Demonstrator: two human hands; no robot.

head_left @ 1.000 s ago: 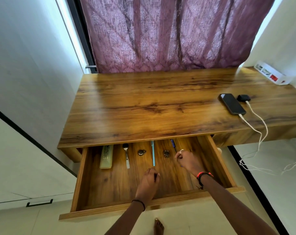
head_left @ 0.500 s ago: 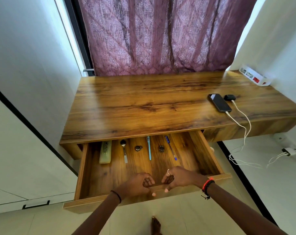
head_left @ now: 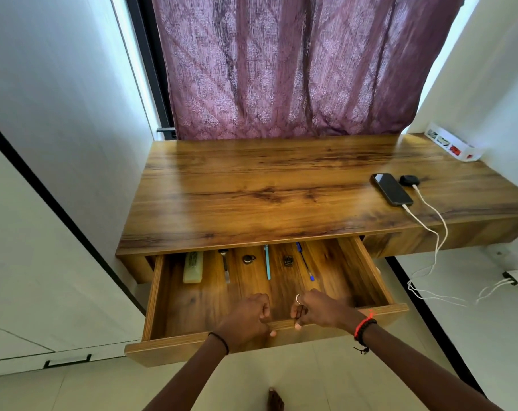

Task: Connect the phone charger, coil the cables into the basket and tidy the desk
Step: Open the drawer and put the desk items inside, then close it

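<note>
Here both hands (head_left: pixel 278 314) curled over open drawer (head_left: pixel 192 307) front edge; wooden desk (head_left: pixel 252 188), purple curtain (head_left: pixel 296 69) behind.

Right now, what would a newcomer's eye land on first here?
Probably the open drawer under the desk, with both hands gripping its front edge and pens and small items lined along its back. Next, the phone at the desk's right, its white cable trailing over the edge toward the floor.

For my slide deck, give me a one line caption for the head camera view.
Both hands, left hand and right hand, grip the open drawer front.
</note>
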